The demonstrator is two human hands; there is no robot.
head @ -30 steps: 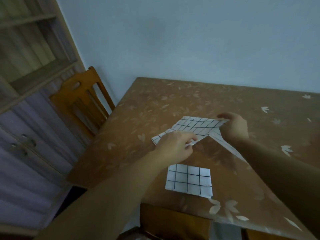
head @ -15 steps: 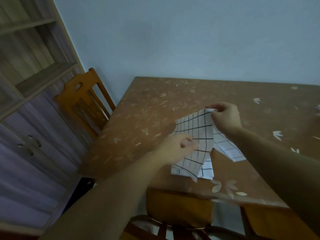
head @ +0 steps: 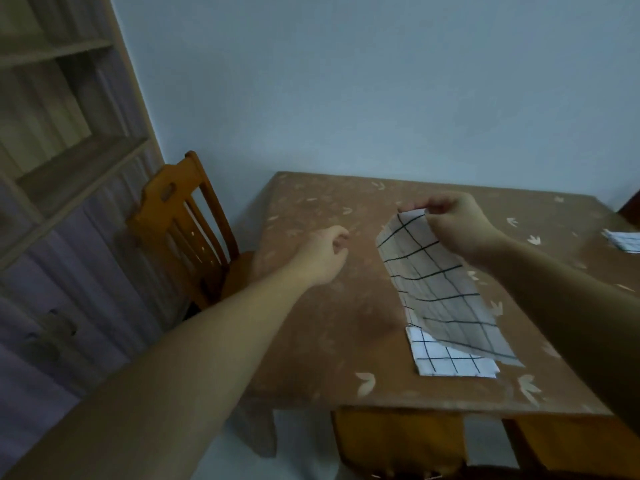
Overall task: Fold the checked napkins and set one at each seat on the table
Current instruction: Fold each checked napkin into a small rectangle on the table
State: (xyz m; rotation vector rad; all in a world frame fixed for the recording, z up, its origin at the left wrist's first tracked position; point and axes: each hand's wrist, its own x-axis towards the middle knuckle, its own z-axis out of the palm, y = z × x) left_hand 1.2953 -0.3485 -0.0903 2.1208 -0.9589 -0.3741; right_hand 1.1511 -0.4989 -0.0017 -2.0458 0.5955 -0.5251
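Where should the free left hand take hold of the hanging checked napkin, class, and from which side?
A reasonable choice: the napkin hangs from the right hand, which pinches its top corner, and its lower end trails over the folded napkin on the table. The left hand is open and to its left, so come from the left and pinch the free left edge, near the bottom corner.

Right hand (head: pixel 453 223) is up, thumb and fingers (head: pixel 438 204) pinched tight on the top edge of the checked napkin (head: pixel 436 289), which hangs down from the grip, forearm angling in from the lower right. Left hand (head: pixel 323 256) is free, fingers loosely curled, reaching forward well left of the grip, holding nothing.
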